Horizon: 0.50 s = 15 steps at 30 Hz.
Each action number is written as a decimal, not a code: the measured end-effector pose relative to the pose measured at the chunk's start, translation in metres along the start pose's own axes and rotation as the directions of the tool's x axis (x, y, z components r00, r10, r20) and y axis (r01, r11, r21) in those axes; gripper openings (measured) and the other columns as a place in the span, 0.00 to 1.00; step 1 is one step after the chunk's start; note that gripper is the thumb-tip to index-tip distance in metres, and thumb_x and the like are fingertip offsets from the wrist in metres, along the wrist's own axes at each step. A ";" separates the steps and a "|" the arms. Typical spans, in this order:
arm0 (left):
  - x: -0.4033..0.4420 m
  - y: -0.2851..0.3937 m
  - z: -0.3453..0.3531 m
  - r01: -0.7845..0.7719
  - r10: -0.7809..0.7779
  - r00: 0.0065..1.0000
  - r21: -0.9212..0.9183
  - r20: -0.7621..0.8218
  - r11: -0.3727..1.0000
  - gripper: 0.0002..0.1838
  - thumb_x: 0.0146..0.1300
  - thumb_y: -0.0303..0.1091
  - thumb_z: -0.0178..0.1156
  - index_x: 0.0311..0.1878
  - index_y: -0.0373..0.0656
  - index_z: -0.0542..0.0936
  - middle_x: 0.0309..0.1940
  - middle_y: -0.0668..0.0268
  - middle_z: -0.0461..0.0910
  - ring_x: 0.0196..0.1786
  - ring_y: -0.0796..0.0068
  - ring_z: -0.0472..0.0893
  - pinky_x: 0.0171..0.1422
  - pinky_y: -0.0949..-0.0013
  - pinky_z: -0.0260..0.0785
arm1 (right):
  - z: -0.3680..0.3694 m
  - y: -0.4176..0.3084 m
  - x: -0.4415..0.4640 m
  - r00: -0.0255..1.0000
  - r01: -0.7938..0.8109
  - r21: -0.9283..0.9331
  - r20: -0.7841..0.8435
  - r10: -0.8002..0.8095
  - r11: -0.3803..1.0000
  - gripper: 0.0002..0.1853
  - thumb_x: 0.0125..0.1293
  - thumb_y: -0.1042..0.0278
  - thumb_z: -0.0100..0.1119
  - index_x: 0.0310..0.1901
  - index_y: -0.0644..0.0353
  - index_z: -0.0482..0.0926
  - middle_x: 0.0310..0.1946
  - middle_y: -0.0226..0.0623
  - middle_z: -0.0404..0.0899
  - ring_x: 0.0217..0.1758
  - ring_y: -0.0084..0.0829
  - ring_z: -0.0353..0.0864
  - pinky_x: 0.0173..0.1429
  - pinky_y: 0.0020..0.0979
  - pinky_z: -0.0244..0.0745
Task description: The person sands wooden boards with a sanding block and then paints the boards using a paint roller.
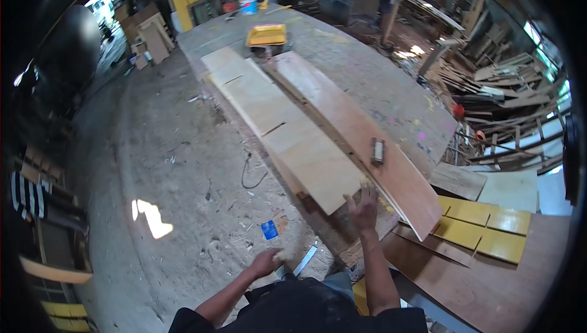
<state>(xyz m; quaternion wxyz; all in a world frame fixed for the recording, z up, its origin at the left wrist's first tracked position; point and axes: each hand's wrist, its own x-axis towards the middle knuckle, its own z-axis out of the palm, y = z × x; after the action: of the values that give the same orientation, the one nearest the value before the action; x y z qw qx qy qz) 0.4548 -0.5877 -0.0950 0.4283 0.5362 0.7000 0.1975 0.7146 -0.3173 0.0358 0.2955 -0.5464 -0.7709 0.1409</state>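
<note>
A long pale plywood board with narrow slots cut in it lies along the work table. At its near end is my right hand, fingers apart and touching the board's corner. My left hand hangs low in front of my body, left of the table, its fingers curled; a small pale patch shows at the fingertips, too small to name. Beside the slotted board lies a second, pinkish board. On that one sits a small dark-framed tool with a pale middle, perhaps a roller.
A yellow tray and a paint bucket stand toward the table's far end. Yellow slotted boards lie at the right. Scrap wood is piled beyond. A blue square lies on the floor. A person is at far left.
</note>
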 end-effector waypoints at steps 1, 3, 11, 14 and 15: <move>-0.018 -0.026 -0.019 0.154 -0.155 0.988 -0.055 -0.001 0.986 0.30 0.68 0.48 0.67 0.68 0.41 0.79 0.65 0.48 0.81 0.67 0.49 0.80 0.71 0.55 0.73 | 0.015 -0.007 0.013 1.000 -0.028 -0.085 0.011 0.029 0.996 0.37 0.64 0.52 0.72 0.68 0.67 0.72 0.69 0.60 0.68 0.72 0.60 0.69 0.75 0.54 0.65; -0.053 -0.076 -0.048 0.240 -0.253 0.957 -0.107 -0.139 0.965 0.28 0.68 0.47 0.67 0.66 0.43 0.80 0.56 0.48 0.86 0.60 0.49 0.85 0.65 0.56 0.76 | 0.040 -0.015 0.039 0.994 0.054 -0.204 -0.086 -0.073 0.978 0.38 0.61 0.50 0.74 0.66 0.67 0.74 0.65 0.60 0.71 0.69 0.59 0.71 0.73 0.53 0.67; -0.123 -0.166 -0.078 0.256 -0.474 0.762 -0.467 -0.441 0.846 0.25 0.68 0.41 0.67 0.62 0.34 0.81 0.55 0.47 0.86 0.58 0.54 0.86 0.64 0.59 0.76 | 0.077 -0.011 0.067 0.997 -0.073 -0.280 -0.026 0.068 0.957 0.38 0.58 0.41 0.74 0.60 0.66 0.79 0.57 0.57 0.77 0.63 0.58 0.75 0.68 0.56 0.67; -0.107 -0.167 -0.084 0.299 -0.516 0.741 -0.477 -0.431 0.827 0.25 0.69 0.41 0.66 0.61 0.32 0.82 0.55 0.45 0.86 0.59 0.54 0.86 0.66 0.59 0.75 | 0.093 -0.017 0.047 0.998 -0.045 -0.241 -0.050 0.034 0.969 0.38 0.61 0.44 0.74 0.64 0.66 0.77 0.59 0.52 0.76 0.63 0.56 0.73 0.67 0.56 0.66; -0.094 -0.160 -0.087 0.322 -0.494 0.770 -0.423 -0.404 0.847 0.25 0.68 0.41 0.66 0.61 0.31 0.82 0.55 0.44 0.85 0.60 0.53 0.85 0.66 0.59 0.75 | 0.097 -0.020 0.043 0.998 -0.048 -0.237 -0.040 0.040 0.970 0.38 0.61 0.44 0.74 0.64 0.66 0.77 0.59 0.52 0.76 0.63 0.56 0.73 0.67 0.56 0.66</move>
<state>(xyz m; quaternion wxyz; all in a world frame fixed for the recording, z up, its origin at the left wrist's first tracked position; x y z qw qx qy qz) 0.2966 -0.7137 -0.1280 0.3492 0.2200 0.8435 0.3436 0.6311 -0.2745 -0.0165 0.2382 -0.5971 -0.7647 0.0443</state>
